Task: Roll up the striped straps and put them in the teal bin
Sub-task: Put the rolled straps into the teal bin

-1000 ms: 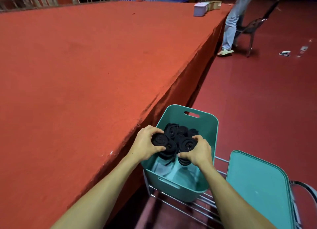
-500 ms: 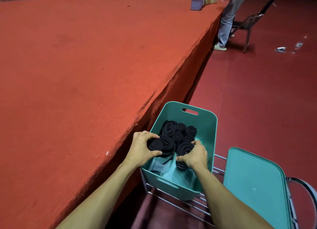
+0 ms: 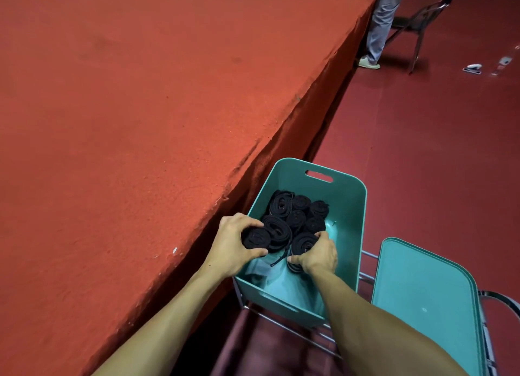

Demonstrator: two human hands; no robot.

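Head view looks down past a wide table [image 3: 126,122] covered in rough red-orange felt, which fills the left side. At its near edge the left hand [image 3: 232,243] reaches into the teal plastic bin [image 3: 363,221]. Its fingers [image 3: 247,221] are curled over one tight black strap roll [image 3: 254,237] with the thumb beneath, gripping it by the bin's left wall. Just right of that a looser black loop [image 3: 277,229] lies against it. A cluster of more black rolls [image 3: 298,209] sits packed together toward the bin's far end, below the slot handle. A loose strap end [image 3: 280,259] trails down between the two hands toward the bin's bare bottom. The right hand [image 3: 318,256] is also inside the bin, its fingers [image 3: 320,236] bent round a black strap coil [image 3: 302,242] and holding it from the near side. Stripes cannot be made out; the straps read as plain black. The bin stands on a chrome wire rack [image 3: 295,329], close beside the table's edge. To its right a flat teal plastic lid [image 3: 422,297] rests on metal framing. Beyond, dark red floor [image 3: 422,150] runs back to a person's jeans-clad legs [image 3: 380,23] and a metal folding chair [image 3: 422,12] at the upper right.
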